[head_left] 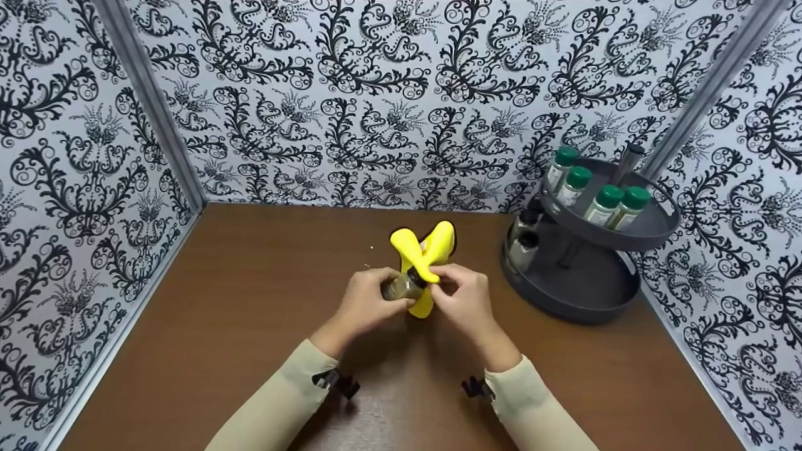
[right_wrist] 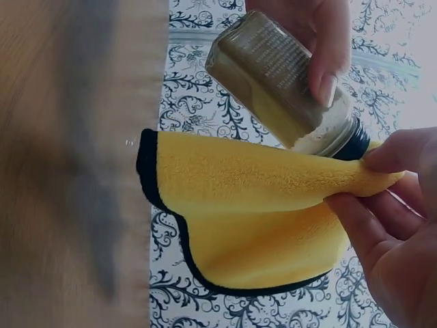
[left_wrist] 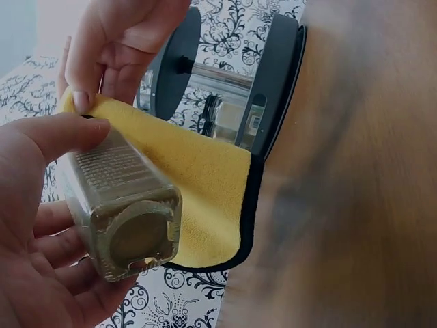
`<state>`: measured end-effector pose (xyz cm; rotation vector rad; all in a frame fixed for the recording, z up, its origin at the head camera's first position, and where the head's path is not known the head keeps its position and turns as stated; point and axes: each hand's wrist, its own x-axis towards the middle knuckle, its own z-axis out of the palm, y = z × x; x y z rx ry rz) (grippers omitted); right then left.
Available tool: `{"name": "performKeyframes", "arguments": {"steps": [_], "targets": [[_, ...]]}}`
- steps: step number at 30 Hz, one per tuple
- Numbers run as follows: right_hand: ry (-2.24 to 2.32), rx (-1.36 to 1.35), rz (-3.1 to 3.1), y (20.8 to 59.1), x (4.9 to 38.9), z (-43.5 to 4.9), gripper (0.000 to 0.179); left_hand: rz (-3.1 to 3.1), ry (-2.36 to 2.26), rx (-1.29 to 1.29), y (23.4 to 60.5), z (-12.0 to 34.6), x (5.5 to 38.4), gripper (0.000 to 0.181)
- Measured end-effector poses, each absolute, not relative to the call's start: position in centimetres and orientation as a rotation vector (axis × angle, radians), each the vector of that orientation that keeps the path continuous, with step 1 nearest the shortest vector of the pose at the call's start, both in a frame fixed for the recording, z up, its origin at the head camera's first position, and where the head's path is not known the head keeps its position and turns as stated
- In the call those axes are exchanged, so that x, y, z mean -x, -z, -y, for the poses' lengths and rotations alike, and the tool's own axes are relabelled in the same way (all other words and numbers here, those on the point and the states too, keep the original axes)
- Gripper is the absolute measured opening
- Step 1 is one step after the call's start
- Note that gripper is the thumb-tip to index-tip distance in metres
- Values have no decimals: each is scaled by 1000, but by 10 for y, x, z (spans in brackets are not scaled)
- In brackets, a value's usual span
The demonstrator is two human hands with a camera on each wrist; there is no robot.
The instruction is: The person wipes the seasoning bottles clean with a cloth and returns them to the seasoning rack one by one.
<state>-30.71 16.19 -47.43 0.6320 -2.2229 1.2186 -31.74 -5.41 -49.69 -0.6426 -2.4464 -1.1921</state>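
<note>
My left hand grips a square glass spice jar by its body, tilted, with the base toward the left wrist camera. Pale powder shows inside the jar, gathered near its black-rimmed neck in the right wrist view. A yellow cloth with black edging hangs from my right hand, which pinches it between thumb and fingers against the jar's black top. Folds of the cloth cover part of that top, so whether it is a lid or an open rim is hidden.
At the right stands a dark two-tier round rack. Its upper tier carries several green-capped jars; dark-topped jars stand on the lower tier. Small pale specks lie on the brown table. Patterned walls enclose the back and sides.
</note>
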Motion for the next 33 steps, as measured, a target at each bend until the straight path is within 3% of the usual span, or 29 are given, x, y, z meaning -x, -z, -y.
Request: {"name": "performKeyframes", "arguments": {"steps": [13,24,33], "targets": [[-742,-776,2203,474,300,-155,23,2490,1120,637,502,55,322,31],[-860,-741,2239,471,304,-164,23,2440,1027,839,497,54,317,32],[-942,-716,2270,469,306,-167,23,2367,1255,661,489,60,316,35]]}}
